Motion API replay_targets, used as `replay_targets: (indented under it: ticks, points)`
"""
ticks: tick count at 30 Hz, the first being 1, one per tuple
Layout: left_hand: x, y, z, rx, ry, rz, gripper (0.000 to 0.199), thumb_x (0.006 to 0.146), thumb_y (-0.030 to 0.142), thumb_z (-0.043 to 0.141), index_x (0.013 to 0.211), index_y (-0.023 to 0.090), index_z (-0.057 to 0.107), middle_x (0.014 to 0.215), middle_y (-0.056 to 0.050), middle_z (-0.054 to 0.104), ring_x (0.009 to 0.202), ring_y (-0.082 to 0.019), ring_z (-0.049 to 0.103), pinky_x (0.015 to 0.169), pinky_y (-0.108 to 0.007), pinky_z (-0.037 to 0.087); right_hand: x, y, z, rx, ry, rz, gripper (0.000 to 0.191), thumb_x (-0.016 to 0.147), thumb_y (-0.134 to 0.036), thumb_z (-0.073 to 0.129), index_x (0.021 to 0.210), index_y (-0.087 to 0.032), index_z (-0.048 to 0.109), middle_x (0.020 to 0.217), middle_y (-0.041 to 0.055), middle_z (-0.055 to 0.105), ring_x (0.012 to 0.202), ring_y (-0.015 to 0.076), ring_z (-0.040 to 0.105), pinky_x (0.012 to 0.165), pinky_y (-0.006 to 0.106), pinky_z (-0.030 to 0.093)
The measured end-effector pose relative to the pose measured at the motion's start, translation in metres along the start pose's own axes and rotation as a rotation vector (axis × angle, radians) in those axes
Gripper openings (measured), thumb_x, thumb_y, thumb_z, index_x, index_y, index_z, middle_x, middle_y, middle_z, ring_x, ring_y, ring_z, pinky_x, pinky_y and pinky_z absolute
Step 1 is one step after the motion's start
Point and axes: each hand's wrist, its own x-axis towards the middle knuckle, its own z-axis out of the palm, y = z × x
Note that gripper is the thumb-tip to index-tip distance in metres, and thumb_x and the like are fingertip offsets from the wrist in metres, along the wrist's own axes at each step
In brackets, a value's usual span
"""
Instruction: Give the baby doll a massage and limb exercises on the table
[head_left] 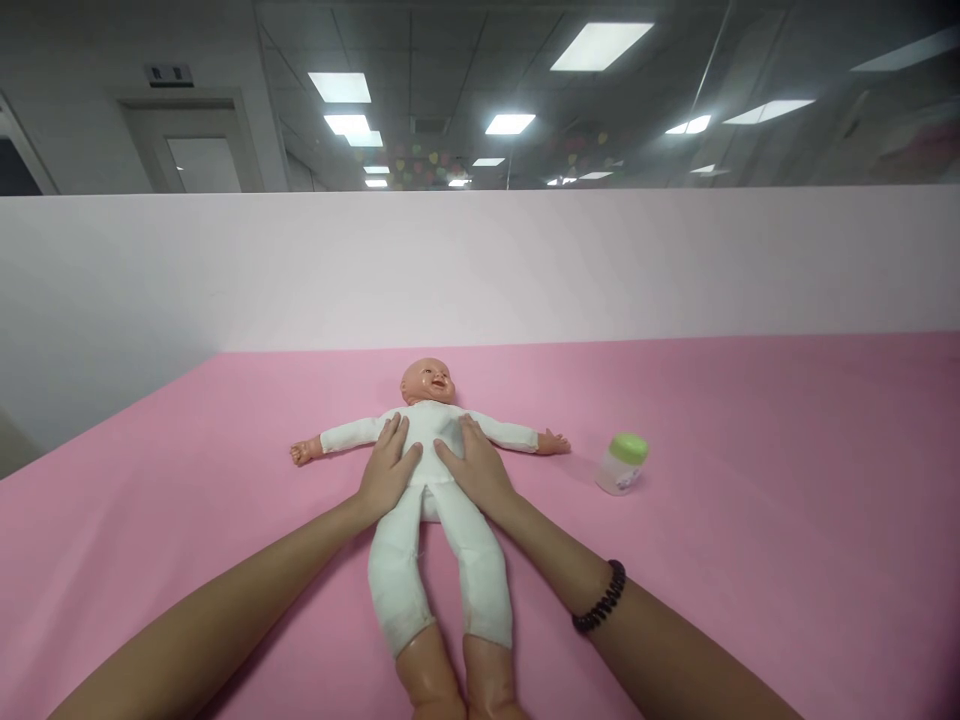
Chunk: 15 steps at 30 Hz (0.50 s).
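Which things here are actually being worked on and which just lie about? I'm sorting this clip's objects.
In hand:
- baby doll, on its back in a white suit
- left hand, flat on its torso
- right hand, flat on its torso

Lying about:
- small jar with a green lid, apart to the doll's side
- pink cover beneath

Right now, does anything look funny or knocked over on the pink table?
Yes: the little jar with the green lid is tipped at a slant, not standing straight, right of the doll. The doll lies flat, both hands resting on its tummy.
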Motion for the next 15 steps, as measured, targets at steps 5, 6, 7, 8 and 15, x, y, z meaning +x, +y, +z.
replay_targets:
  ticks: [5,6,7,8,15]
  points:
    - [-0.005,0.013,-0.004,-0.003,0.035,0.21,0.036,0.098,0.038,0.051,0.123,0.02,0.071,0.136,-0.008,0.066,0.136,-0.025,0.054,0.118,-0.046,0.04,-0.004,-0.008,-0.003,0.025,0.13,-0.317,0.019,0.092,-0.023,0.054,0.094,-0.017,0.072,0.097,0.0087,0.075,0.095,0.0229,0.068,0.094,0.038,0.052]
    - [-0.006,0.015,-0.005,-0.006,0.032,0.26,0.033,0.098,0.036,0.051,0.117,0.021,0.074,0.127,-0.007,0.072,0.129,-0.024,0.06,0.115,-0.046,0.045,-0.004,-0.008,-0.004,0.06,0.117,-0.367,0.02,0.093,-0.021,0.053,0.091,-0.018,0.073,0.094,0.0074,0.075,0.092,0.0217,0.069,0.092,0.036,0.053]
    - [-0.007,0.017,-0.006,-0.008,0.032,0.299,0.031,0.098,0.035,0.052,0.113,0.022,0.076,0.12,-0.006,0.074,0.123,-0.024,0.064,0.113,-0.045,0.047,-0.004,-0.009,-0.004,0.096,0.102,-0.401,0.021,0.093,-0.02,0.053,0.091,-0.019,0.074,0.095,0.0066,0.076,0.092,0.021,0.07,0.091,0.036,0.053]
    - [-0.007,0.017,-0.006,-0.011,0.032,0.325,0.03,0.098,0.034,0.052,0.111,0.023,0.077,0.117,-0.005,0.076,0.12,-0.023,0.066,0.111,-0.045,0.049,-0.004,-0.008,-0.005,0.13,0.087,-0.421,0.022,0.093,-0.02,0.053,0.093,-0.02,0.075,0.097,0.0061,0.077,0.093,0.0205,0.07,0.092,0.035,0.054]
    - [-0.002,0.016,-0.009,0.051,-0.117,0.336,0.039,0.101,0.034,0.044,0.129,0.026,0.069,0.139,-0.004,0.063,0.14,-0.026,0.051,0.123,-0.055,0.031,0.001,-0.001,-0.004,0.141,-0.061,-0.409,0.039,0.096,-0.029,0.048,0.126,-0.019,0.071,0.134,0.0093,0.067,0.134,0.024,0.056,0.117,0.046,0.04]
